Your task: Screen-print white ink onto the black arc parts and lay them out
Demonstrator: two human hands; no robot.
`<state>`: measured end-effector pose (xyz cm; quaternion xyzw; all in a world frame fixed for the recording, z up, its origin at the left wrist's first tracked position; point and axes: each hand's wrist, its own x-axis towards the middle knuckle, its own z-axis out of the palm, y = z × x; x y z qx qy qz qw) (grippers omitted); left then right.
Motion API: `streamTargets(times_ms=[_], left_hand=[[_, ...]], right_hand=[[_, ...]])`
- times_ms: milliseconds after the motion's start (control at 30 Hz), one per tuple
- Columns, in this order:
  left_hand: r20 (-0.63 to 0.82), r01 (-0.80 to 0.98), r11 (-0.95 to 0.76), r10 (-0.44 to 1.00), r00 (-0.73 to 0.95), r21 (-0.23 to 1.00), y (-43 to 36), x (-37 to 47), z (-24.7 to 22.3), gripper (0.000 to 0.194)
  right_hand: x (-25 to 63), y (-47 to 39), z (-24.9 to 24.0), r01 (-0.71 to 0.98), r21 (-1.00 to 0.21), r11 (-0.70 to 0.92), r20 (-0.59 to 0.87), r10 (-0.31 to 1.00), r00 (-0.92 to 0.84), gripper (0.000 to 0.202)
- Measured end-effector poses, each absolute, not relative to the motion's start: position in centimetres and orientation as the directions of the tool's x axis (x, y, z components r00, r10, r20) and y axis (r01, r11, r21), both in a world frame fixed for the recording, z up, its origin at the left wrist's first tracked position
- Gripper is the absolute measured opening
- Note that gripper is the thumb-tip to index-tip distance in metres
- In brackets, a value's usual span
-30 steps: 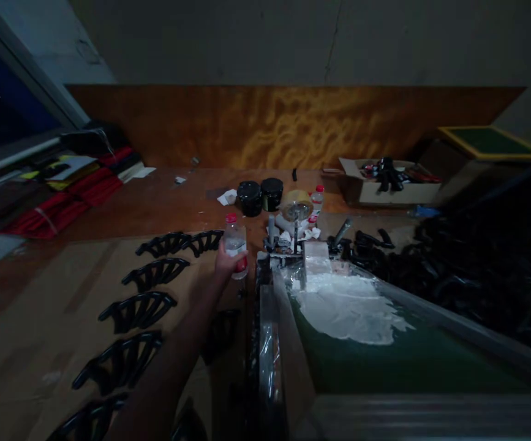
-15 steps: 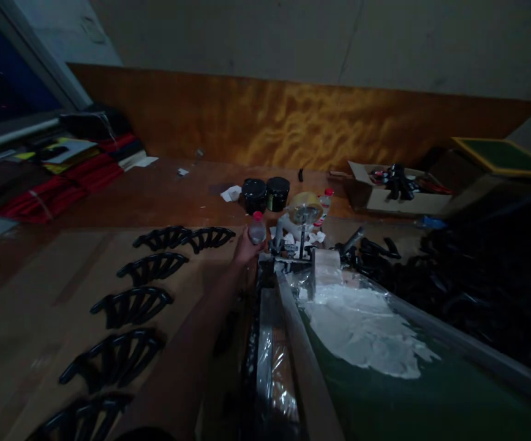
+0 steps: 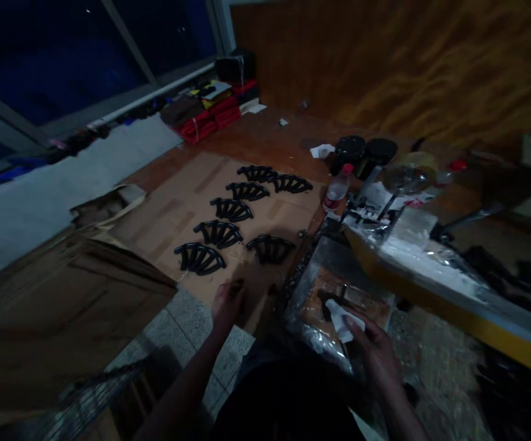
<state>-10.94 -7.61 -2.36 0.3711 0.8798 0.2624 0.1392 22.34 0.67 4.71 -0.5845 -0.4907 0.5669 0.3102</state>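
My left hand point(image 3: 226, 306) is closed over the near edge of the cardboard sheet point(image 3: 155, 223); something small and dark shows at its fingers, too dim to make out. A crumpled white cloth or paper point(image 3: 342, 320) is pinched in my right hand point(image 3: 378, 349), over the plastic-wrapped base point(image 3: 361, 294) of the printing frame. Curved black ribbed pieces point(image 3: 271, 249) lie in rows on the cardboard. The red-capped bottle point(image 3: 337, 188) stands beyond the base, touched by neither hand. The frame point(image 3: 458, 306) is tilted up over the base's right side.
Two black tubs point(image 3: 350, 153) and a tape roll point(image 3: 412, 171) stand behind the frame. Folded red cloth point(image 3: 210, 119) lies at the back left. Stacked cardboard point(image 3: 76, 306) fills the near left. Dark pieces point(image 3: 517, 275) lie at the right.
The view has swung left and down. My left hand has let go of the bottle and moved back to the cardboard's near edge. My right hand has come into view with the white cloth or paper.
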Motion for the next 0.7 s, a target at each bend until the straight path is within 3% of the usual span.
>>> streamTargets(times_ms=[133, 267, 367, 500, 600, 700], left_hand=[[-0.155, 0.518, 0.743, 0.623, -0.767, 0.423, -9.0, -8.8, -3.9, 0.050], [-0.173, 0.529, 0.713, 0.656, -0.734, 0.461, -8.0, -8.0, -2.2, 0.038], [-0.099, 0.653, 0.537, 0.807, -0.583, 0.534, -7.7, -6.0, -0.6, 0.030], [-0.006, 0.819, 0.131, 0.988, -0.154, 0.559, -7.4, -1.2, -0.2, 0.026], [-0.018, 0.856, 0.008, 1.000, 0.001, 0.517, -7.0, 1.5, -0.9, 0.024], [-0.023, 0.876, -0.020, 0.999, 0.036, 0.482, -6.6, 2.2, -1.3, 0.025]], right_hand=[[21.4, 0.3, 4.7, 0.267, -0.914, -0.305, -0.364, 0.908, -0.209, 0.054], [21.5, 0.2, 3.9, 0.315, -0.932, -0.180, -0.265, 0.931, -0.251, 0.049], [21.9, 0.7, 3.1, 0.365, -0.930, 0.035, -0.070, 0.960, -0.272, 0.041], [22.0, 1.4, 2.6, 0.463, -0.817, 0.344, 0.176, 0.913, -0.368, 0.034], [21.1, 1.6, 2.3, 0.509, -0.702, 0.498, 0.250, 0.842, -0.478, 0.038], [19.6, 1.4, 1.9, 0.545, -0.583, 0.602, 0.209, 0.760, -0.616, 0.046]])
